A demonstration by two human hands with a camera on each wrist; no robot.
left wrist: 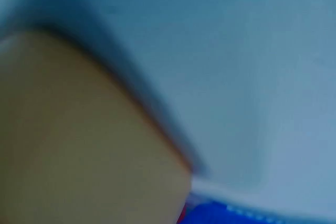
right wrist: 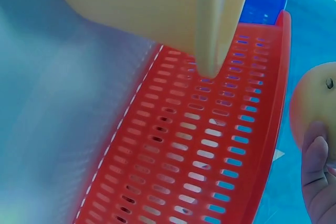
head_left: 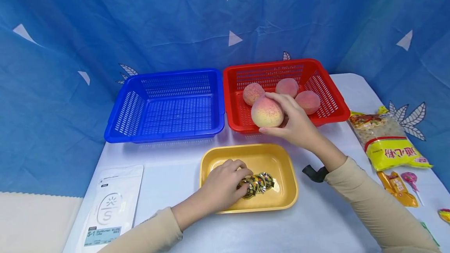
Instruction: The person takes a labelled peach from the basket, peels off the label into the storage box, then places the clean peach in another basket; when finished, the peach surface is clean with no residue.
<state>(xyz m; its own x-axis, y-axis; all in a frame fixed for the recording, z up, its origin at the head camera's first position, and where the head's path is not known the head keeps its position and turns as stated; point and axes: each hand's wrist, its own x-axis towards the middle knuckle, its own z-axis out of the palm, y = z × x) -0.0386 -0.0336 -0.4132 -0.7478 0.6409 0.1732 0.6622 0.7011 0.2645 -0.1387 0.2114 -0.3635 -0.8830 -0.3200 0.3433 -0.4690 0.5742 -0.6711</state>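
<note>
My right hand (head_left: 293, 122) grips a pink-and-yellow peach (head_left: 267, 113), thumb below and fingers over the top, at the front side of the red basket (head_left: 242, 127). In the right wrist view the peach (right wrist: 317, 103) is at the right edge with fingers (right wrist: 315, 169) against it. Three more peaches lie in the basket, one of them a pink peach (head_left: 287, 87). Down in the yellow tray (head_left: 288, 167), my left hand (head_left: 223, 184) curls its fingers and thumb round the leftmost of several round gold-and-black foil packets (head_left: 261, 183). The left wrist view is mostly blurred.
A blue basket (head_left: 175, 116) stands left of the red one. At the left lies a white coffee bag (head_left: 112, 206). Along the right side are a yellow food bag (head_left: 390, 143), an orange packet (head_left: 397, 188), a lollipop (head_left: 409, 177) and a black curved object (head_left: 315, 173).
</note>
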